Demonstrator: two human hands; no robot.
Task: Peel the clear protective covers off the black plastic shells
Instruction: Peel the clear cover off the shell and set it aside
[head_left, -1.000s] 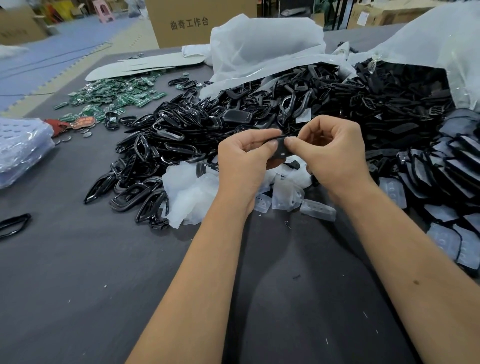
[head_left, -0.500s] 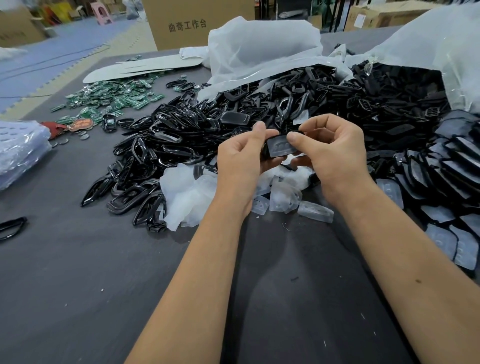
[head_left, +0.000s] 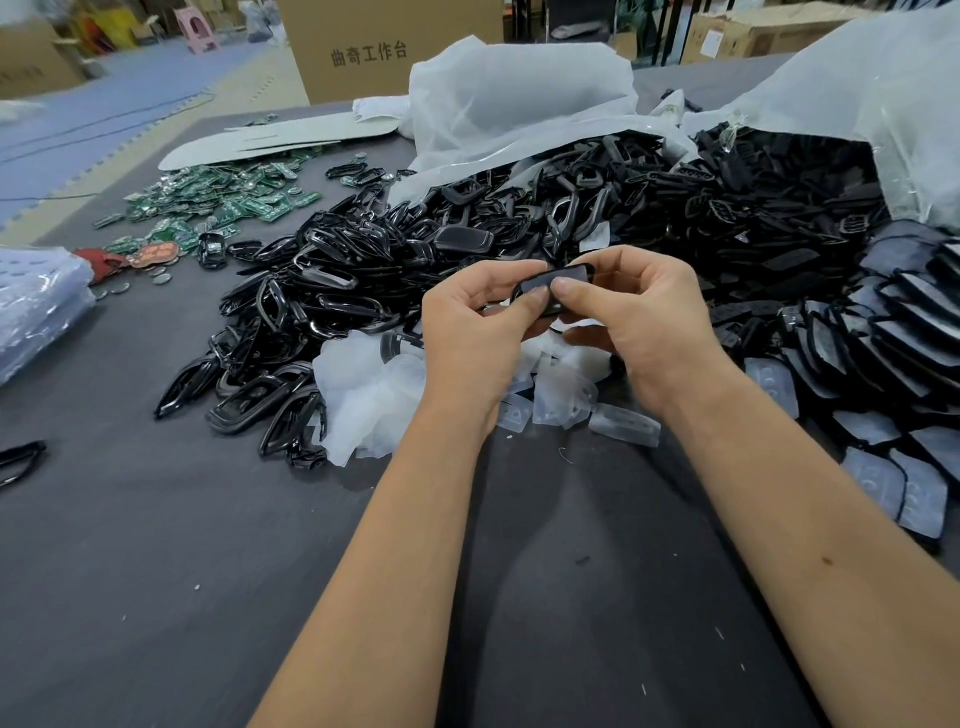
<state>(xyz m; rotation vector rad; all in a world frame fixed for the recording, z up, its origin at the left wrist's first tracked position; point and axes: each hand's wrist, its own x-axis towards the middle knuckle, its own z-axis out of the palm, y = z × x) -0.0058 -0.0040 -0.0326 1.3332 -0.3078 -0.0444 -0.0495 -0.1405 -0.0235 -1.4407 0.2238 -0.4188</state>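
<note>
- Head view: we see bare dark worktop (head_left: 156, 597) nearest us, between and beside our forearms; its left edge runs back along the blue floor mat (head_left: 93, 119).
- Farther back, open plastic bags (head_left: 519, 104) spill a heap of black frames (head_left: 337, 291) across the middle; green circuit boards (head_left: 218, 200) lie back left.
- Peeled clear covers (head_left: 374, 395) lie piled just below our hands.
- Our left hand (head_left: 472, 332) and right hand (head_left: 649, 322) both pinch one black shell (head_left: 561, 278) above the covers, its long axis roughly left to right, broad face toward us.
</note>
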